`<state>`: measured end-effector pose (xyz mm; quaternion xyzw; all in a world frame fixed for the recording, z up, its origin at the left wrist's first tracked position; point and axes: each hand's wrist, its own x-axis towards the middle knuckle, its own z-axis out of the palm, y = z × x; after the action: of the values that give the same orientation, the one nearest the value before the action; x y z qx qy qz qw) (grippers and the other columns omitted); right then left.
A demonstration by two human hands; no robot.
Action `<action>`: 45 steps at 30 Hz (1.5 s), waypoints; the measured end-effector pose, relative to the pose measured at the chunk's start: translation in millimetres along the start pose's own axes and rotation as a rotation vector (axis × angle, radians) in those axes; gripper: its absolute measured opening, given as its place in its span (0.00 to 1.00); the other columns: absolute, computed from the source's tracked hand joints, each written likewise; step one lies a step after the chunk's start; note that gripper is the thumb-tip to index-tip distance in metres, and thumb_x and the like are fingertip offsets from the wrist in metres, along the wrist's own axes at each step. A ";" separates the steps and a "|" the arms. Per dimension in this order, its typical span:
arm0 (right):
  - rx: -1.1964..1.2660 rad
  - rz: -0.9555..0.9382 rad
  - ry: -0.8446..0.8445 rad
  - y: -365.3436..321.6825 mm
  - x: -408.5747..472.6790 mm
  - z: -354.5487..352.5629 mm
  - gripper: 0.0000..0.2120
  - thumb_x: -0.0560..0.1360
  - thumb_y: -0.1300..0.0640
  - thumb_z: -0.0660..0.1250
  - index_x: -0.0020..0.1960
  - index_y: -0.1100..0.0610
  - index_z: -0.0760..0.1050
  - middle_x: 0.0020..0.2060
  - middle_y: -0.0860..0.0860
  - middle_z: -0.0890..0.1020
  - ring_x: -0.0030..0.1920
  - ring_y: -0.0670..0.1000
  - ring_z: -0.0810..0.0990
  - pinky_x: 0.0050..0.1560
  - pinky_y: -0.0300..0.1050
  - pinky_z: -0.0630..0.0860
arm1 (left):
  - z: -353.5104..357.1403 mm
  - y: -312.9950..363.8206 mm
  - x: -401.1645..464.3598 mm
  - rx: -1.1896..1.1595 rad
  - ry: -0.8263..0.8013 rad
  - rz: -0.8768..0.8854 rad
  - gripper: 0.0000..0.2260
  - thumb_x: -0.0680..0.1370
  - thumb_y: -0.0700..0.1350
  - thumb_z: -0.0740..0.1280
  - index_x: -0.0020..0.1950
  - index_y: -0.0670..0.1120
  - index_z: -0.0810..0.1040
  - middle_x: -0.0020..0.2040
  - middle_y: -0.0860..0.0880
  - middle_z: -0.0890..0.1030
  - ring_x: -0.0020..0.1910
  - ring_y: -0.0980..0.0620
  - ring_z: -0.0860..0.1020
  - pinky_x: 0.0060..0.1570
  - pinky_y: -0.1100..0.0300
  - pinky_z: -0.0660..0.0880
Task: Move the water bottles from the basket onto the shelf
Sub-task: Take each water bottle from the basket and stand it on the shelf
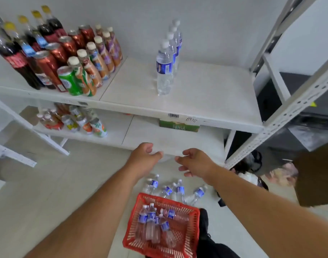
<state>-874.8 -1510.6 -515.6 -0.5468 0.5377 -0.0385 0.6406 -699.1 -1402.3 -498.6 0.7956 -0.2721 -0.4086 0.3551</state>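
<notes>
Hands, left (pixel 144 157) and right (pixel 194 162), hover empty (fingers loosely curled) above basket (pixel 192 228) of water bottles (pixel 150 222).

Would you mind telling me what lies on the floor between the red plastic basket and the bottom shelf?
In the head view, several loose clear water bottles lie on the floor between the red plastic basket and the white bottom shelf.

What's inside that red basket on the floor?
The red basket holds several small water bottles with blue labels, lying jumbled. They overlap, so an exact count, and anything beneath them, stays hidden.
</notes>
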 end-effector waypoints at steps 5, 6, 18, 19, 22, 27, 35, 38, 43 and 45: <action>-0.102 0.153 -0.007 77.4 -9.5 15.7 0.29 0.78 0.54 0.76 0.72 0.62 0.69 0.52 0.59 0.84 0.43 0.55 0.83 0.34 0.44 0.78 | 23.0 -50.5 -20.2 0.060 -0.077 -0.101 0.28 0.74 0.56 0.72 0.71 0.50 0.71 0.67 0.51 0.75 0.61 0.52 0.76 0.60 0.51 0.76; -0.126 0.172 -0.010 90.8 -7.5 17.4 0.28 0.77 0.53 0.76 0.72 0.62 0.69 0.52 0.59 0.85 0.42 0.55 0.83 0.34 0.43 0.77 | 28.2 -58.4 -23.0 0.074 -0.087 -0.121 0.27 0.74 0.56 0.72 0.71 0.50 0.71 0.67 0.52 0.75 0.61 0.52 0.76 0.61 0.53 0.75; -0.263 0.364 -0.155 291.4 84.7 55.7 0.08 0.75 0.52 0.73 0.54 0.51 0.83 0.46 0.48 0.88 0.44 0.49 0.88 0.43 0.42 0.82 | 114.2 -224.9 6.5 0.160 -0.170 -0.419 0.18 0.73 0.52 0.72 0.61 0.51 0.78 0.57 0.52 0.81 0.53 0.51 0.81 0.57 0.50 0.78; -0.251 0.378 -0.127 305.7 91.3 62.7 0.08 0.75 0.52 0.73 0.53 0.50 0.83 0.45 0.48 0.88 0.44 0.49 0.87 0.44 0.44 0.82 | 120.1 -241.2 12.0 0.159 -0.187 -0.434 0.18 0.71 0.54 0.72 0.60 0.52 0.78 0.56 0.53 0.82 0.52 0.53 0.82 0.56 0.50 0.78; -0.230 0.448 -0.080 349.6 116.5 90.7 0.11 0.73 0.46 0.75 0.53 0.48 0.80 0.42 0.45 0.85 0.42 0.48 0.85 0.43 0.44 0.82 | 136.1 -292.1 31.1 0.160 -0.231 -0.468 0.16 0.70 0.55 0.72 0.56 0.54 0.79 0.52 0.57 0.83 0.51 0.55 0.82 0.56 0.49 0.79; -0.220 0.529 -0.054 426.3 184.4 154.3 0.18 0.73 0.39 0.74 0.53 0.50 0.76 0.44 0.48 0.84 0.42 0.48 0.85 0.41 0.44 0.83 | 163.4 -389.7 77.0 0.156 -0.303 -0.511 0.08 0.73 0.54 0.73 0.51 0.60 0.79 0.50 0.59 0.83 0.48 0.57 0.83 0.52 0.49 0.81; -0.224 0.548 -0.025 543.3 315.7 266.2 0.18 0.73 0.38 0.73 0.50 0.52 0.76 0.38 0.48 0.80 0.37 0.50 0.81 0.37 0.42 0.74 | 198.1 -544.2 150.1 0.206 -0.293 -0.569 0.08 0.77 0.50 0.72 0.53 0.56 0.75 0.52 0.56 0.80 0.45 0.60 0.78 0.46 0.60 0.74; -0.228 0.536 -0.005 573.6 360.8 293.1 0.14 0.77 0.45 0.73 0.41 0.49 0.71 0.34 0.47 0.78 0.37 0.51 0.80 0.37 0.42 0.73 | 209.1 -584.4 173.7 0.228 -0.293 -0.582 0.11 0.78 0.50 0.70 0.59 0.54 0.73 0.50 0.56 0.77 0.44 0.59 0.77 0.44 0.62 0.72; -0.270 0.545 0.010 608.8 405.5 322.9 0.14 0.72 0.41 0.75 0.42 0.51 0.76 0.37 0.48 0.83 0.43 0.54 0.86 0.46 0.49 0.82 | 231.3 -629.0 202.6 0.224 -0.298 -0.549 0.12 0.78 0.48 0.70 0.59 0.56 0.74 0.55 0.56 0.78 0.48 0.61 0.77 0.51 0.58 0.73; -0.294 0.549 0.010 619.3 413.9 328.8 0.17 0.70 0.39 0.76 0.45 0.51 0.80 0.41 0.49 0.85 0.45 0.54 0.86 0.46 0.48 0.81 | 238.5 -638.1 207.8 0.220 -0.296 -0.543 0.15 0.77 0.49 0.71 0.63 0.56 0.77 0.61 0.54 0.80 0.58 0.54 0.79 0.58 0.54 0.75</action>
<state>-794.8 -1310.5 -1300.8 -0.4677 0.6681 0.2114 0.5386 -701.5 -1251.5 -1194.7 0.8046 -0.1415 -0.5677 0.1016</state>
